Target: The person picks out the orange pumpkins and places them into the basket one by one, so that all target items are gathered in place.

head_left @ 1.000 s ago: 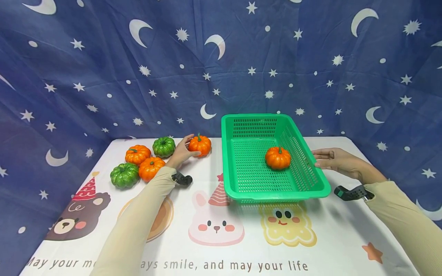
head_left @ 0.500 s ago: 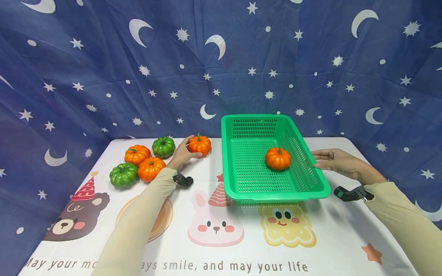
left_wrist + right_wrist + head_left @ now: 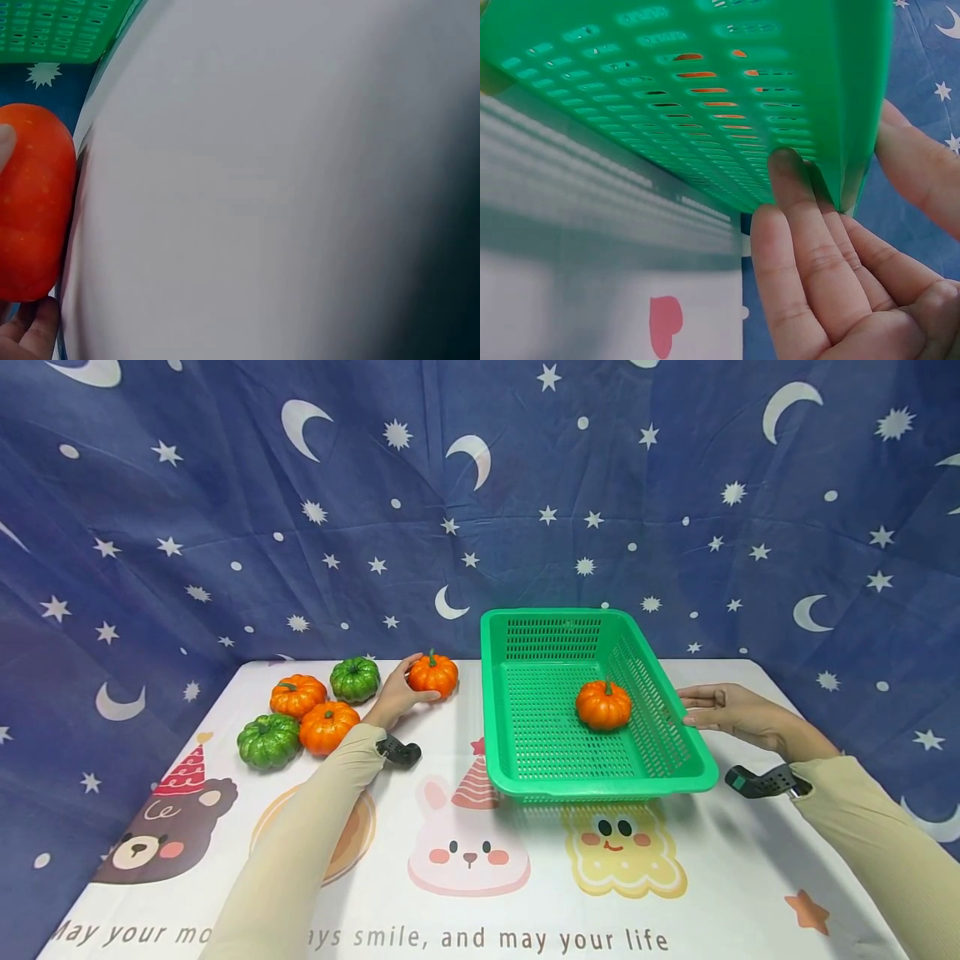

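Barely changed: orange pumpkin (image 3: 438, 673) outside basket (image 3: 600, 788).
Left hand (image 3: 397, 695) grips it by table's (image 3: 442, 743) far edge; right hand (image 3: 731, 710) pinches rim (image 3: 861, 97).

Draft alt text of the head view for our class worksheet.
A person's left fingers hold an orange pumpkin; the right fingers hold a green basket with another orange pumpkin inside. Two more orange pumpkins and two green ones sit at left on a white table.

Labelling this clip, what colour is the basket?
The basket is green, clearest in the head view.

"May your", "smile, and may your life", white tablecloth (image 3: 738, 868)
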`<state>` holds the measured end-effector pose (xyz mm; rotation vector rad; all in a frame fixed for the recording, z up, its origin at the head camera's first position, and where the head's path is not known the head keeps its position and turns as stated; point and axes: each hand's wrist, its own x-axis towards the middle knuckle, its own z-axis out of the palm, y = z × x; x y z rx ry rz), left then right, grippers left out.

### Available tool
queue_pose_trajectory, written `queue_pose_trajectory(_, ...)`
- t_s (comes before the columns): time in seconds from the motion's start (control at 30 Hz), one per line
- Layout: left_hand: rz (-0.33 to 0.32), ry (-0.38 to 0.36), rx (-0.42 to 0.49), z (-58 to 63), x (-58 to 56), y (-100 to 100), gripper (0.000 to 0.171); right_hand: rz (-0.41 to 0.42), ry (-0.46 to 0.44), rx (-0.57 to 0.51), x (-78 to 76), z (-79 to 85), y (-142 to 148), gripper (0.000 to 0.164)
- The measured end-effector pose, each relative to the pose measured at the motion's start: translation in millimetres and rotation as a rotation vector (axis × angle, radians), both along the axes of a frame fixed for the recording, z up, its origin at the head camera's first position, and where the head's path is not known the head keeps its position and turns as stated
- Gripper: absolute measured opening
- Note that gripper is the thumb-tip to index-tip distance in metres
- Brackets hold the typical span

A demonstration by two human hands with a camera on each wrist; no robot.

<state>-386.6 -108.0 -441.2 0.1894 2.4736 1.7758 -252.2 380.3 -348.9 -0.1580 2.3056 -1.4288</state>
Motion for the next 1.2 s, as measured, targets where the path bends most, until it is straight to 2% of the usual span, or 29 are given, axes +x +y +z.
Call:
queue_pose_trajectory(0.3,0.001,0.005,-0.012,1.6,3.2,-1.3,0.086,0.011,0.017,0.032,-0.6,-1.5,1.7,0.07)
queue_pose_trajectory(0.8,-0.027,-0.018,0.064,1.3,2.3,-8.8,0.084,0.007,0.005,0.038,-1.1,0.8,0.2,0.073)
queue_pose_trajectory(1.2,-0.023,-0.03,-0.022,4.3,4.1,-12.5,0.079,0.016,0.006,0.026,-3.2,0.3,1.4,0.071)
